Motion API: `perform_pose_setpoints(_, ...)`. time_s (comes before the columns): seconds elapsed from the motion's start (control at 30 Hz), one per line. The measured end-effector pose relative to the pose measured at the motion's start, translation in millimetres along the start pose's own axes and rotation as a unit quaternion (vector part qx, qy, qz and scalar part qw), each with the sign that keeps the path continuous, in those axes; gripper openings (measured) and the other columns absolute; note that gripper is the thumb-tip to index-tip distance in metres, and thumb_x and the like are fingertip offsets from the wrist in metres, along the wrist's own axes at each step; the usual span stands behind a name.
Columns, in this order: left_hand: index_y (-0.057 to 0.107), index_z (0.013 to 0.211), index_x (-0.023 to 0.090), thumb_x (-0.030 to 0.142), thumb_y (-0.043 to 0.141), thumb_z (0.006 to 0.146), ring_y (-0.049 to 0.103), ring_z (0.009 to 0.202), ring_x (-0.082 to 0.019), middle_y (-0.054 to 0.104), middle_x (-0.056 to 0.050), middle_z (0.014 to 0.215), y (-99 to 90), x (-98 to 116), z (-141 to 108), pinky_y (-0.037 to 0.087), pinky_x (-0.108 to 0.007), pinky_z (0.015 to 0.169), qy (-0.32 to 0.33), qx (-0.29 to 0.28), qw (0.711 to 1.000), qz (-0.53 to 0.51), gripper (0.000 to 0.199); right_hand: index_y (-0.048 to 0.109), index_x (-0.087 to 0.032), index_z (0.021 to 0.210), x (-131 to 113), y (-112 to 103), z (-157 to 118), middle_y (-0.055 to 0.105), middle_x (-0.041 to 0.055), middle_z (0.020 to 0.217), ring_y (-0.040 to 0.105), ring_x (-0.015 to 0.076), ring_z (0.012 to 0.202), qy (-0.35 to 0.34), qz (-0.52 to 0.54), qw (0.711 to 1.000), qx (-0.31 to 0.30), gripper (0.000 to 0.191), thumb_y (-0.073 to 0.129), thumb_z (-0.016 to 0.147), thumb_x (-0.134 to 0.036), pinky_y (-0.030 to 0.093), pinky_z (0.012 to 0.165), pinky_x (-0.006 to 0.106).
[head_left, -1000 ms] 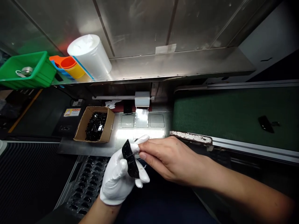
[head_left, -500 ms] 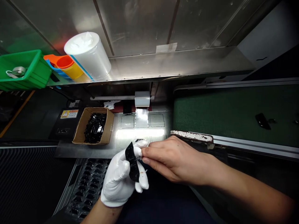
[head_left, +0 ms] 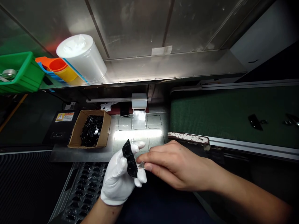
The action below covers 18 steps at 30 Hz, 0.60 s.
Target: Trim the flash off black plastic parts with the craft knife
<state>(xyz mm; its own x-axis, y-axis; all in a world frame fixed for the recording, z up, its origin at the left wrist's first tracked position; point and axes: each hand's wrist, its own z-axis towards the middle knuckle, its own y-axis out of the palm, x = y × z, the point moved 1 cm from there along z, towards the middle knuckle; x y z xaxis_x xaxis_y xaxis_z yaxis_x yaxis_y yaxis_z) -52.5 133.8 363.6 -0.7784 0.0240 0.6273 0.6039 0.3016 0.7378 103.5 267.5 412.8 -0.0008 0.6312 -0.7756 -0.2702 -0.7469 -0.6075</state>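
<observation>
My left hand (head_left: 120,179), in a white glove, is closed around a black plastic part (head_left: 129,158) with a curved outline and recesses on the side facing me. The part stands tilted between thumb and fingers. My bare right hand (head_left: 171,165) pinches a small shiny metal blade (head_left: 141,165) between thumb and forefinger. The blade's tip is close to the lower right edge of the part; whether it touches I cannot tell. Below on the left, a clear plastic tray (head_left: 86,189) holds several black parts in its pockets.
Left of the metal worktop (head_left: 112,151) centre, a cardboard box (head_left: 106,129) holds black scraps. A film roll (head_left: 139,101) hangs at the back. The shelf carries a white roll (head_left: 84,59) and a green bin (head_left: 28,73). On the green conveyor (head_left: 210,109) lie black parts (head_left: 255,122).
My right hand has moved slightly down along the black part's edge, and the blade now shows. The left hand has turned the part a little. Parts on the conveyor have shifted left in view.
</observation>
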Motion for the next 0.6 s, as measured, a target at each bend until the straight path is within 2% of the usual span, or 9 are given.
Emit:
perform_pose_setpoints(0.1,0.079,0.115,0.024,0.043,0.069,0.094,0.066,0.053,-0.006,0.073,-0.011,0.133,3.5,2,3,0.049,-0.014,0.045,0.035,0.020,0.999,0.023,0.030,0.066,-0.025,0.133,4,-16,-7,0.077,0.0022,0.115,0.073,0.0135,0.099,0.040,0.029,0.997,0.055,0.029,0.053,0.107,-0.022,0.057,0.086,0.023)
perform_pose_setpoints(0.17,0.078,0.116,0.023,0.044,0.069,0.095,0.068,0.055,-0.008,0.074,-0.011,0.129,5.3,2,5,0.051,-0.015,0.047,0.042,0.020,0.998,0.039,0.032,0.065,-0.029,0.136,7,-26,-11,0.076,0.0028,0.115,0.072,0.0151,0.100,0.065,0.009,0.994,0.088,0.032,0.051,0.107,-0.022,0.058,0.086,0.025)
perform_pose_setpoints(0.23,0.077,0.118,0.022,0.044,0.069,0.094,0.071,0.061,-0.011,0.076,-0.011,0.123,7.2,1,5,0.054,-0.016,0.050,0.034,0.017,0.998,0.045,0.033,0.064,-0.030,0.137,9,-32,-12,0.075,0.0042,0.108,0.071,0.0172,0.094,0.062,-0.025,0.993,0.100,0.033,0.051,0.107,-0.023,0.058,0.081,0.029)
perform_pose_setpoints(0.33,0.074,0.120,0.021,0.043,0.071,0.094,0.074,0.067,-0.014,0.077,-0.009,0.112,11.8,-2,5,0.057,-0.017,0.053,0.016,0.008,0.999,0.044,0.034,0.062,-0.028,0.138,10,-34,-8,0.073,0.0044,0.097,0.068,0.0189,0.088,0.021,-0.083,0.991,0.099,0.034,0.052,0.106,-0.024,0.057,0.079,0.033)
perform_pose_setpoints(0.4,0.073,0.120,0.018,0.042,0.071,0.094,0.075,0.065,-0.014,0.077,-0.009,0.107,15.8,-3,4,0.058,-0.016,0.052,0.002,-0.005,0.999,0.044,0.036,0.063,-0.025,0.137,9,-35,-4,0.074,0.0042,0.098,0.068,0.0190,0.088,0.001,-0.116,0.989,0.095,0.033,0.053,0.106,-0.023,0.056,0.082,0.034)
perform_pose_setpoints(0.5,0.073,0.121,0.015,0.043,0.072,0.093,0.075,0.063,-0.015,0.076,-0.009,0.102,21.1,-3,1,0.055,-0.014,0.047,-0.022,-0.018,0.998,0.050,0.039,0.067,-0.022,0.131,5,-39,0,0.075,0.0045,0.100,0.068,0.0189,0.088,-0.010,-0.158,0.984,0.081,0.028,0.054,0.105,-0.025,0.055,0.081,0.034)
perform_pose_setpoints(0.6,0.072,0.121,0.014,0.044,0.073,0.092,0.074,0.060,-0.015,0.076,-0.010,0.098,24.3,-3,-1,0.053,-0.013,0.044,-0.038,-0.014,0.997,0.066,0.041,0.069,-0.024,0.129,1,-45,1,0.075,0.0040,0.097,0.067,0.0189,0.085,-0.013,-0.193,0.979,0.060,0.028,0.052,0.106,-0.028,0.055,0.076,0.033)
